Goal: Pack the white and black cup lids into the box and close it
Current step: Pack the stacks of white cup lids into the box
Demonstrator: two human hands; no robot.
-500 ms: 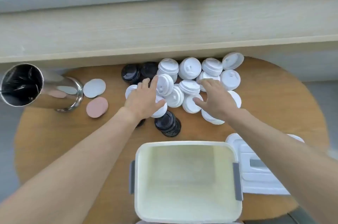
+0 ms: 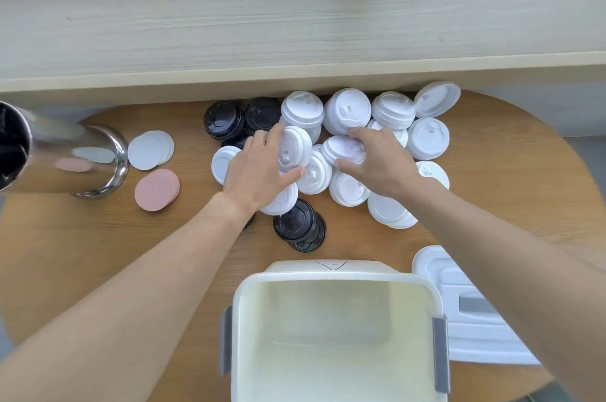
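Several white cup lids [image 2: 347, 109] lie heaped at the far side of the round table, with black lids [image 2: 224, 119] at the heap's left and more black lids [image 2: 298, 226] at its near edge. My left hand [image 2: 259, 169] curls around a white lid [image 2: 293, 152], fingers and thumb on its rim. My right hand [image 2: 380, 162] grips another white lid [image 2: 344, 149] from above. The white box [image 2: 337, 277] stands open and empty at the near edge. Its lid [image 2: 472, 326] lies flat to the right, partly under my right forearm.
A shiny steel cup [image 2: 65, 159] lies at the left. Beside it sit white round coasters [image 2: 151, 149] and pink round coasters [image 2: 157, 190]. A pale wooden ledge [image 2: 295, 24] runs along the table's far side.
Both hands have closed on white lids in the heap: the left around a tilted lid, the right onto the one beside it. The camera has dipped lower.
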